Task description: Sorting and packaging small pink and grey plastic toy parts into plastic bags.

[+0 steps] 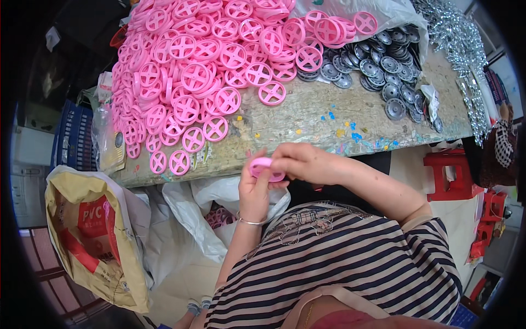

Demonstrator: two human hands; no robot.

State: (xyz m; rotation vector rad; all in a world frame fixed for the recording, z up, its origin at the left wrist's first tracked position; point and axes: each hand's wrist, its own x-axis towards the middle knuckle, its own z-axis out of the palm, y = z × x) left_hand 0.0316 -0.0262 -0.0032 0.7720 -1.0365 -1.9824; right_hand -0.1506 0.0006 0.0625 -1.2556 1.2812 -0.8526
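Just off the table's front edge, both of my hands are closed around a pink plastic wheel. My left hand grips it from the left with the thumb across it. My right hand pinches at its right side; the fingertips partly cover the wheel, so anything smaller between them is hidden. A large heap of pink four-spoked wheels fills the left and middle of the table. To its right lies a pile of dark grey round discs, partly under a clear plastic bag.
The worn wooden table carries blue and yellow paint specks. Silver tinsel-like strips hang over its right end. At lower left stands an open woven sack, beside a white bag with pinkish pieces inside. A red stool is at right.
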